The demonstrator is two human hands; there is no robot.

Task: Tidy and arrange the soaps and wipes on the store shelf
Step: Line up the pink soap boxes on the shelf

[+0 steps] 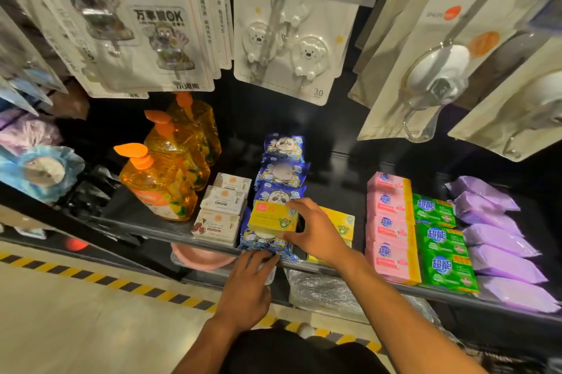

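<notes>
My right hand (316, 230) grips a yellow soap box (272, 217) and holds it just above the front blue panda wipes pack (264, 244). My left hand (249, 282) pinches that pack's front edge at the shelf lip (213, 239). Behind it a row of blue panda wipes packs (282, 166) runs toward the back. More yellow soap boxes (343, 223) lie to the right, partly hidden by my right hand. White soap boxes (220, 211) sit to the left.
Orange pump bottles (164, 179) stand at the left. Pink soap boxes (389, 227), green soap boxes (441, 239) and purple wipes packs (498, 239) fill the right. Hook packages (292, 45) hang overhead. A bare dark patch of shelf (334, 172) lies behind the yellow boxes.
</notes>
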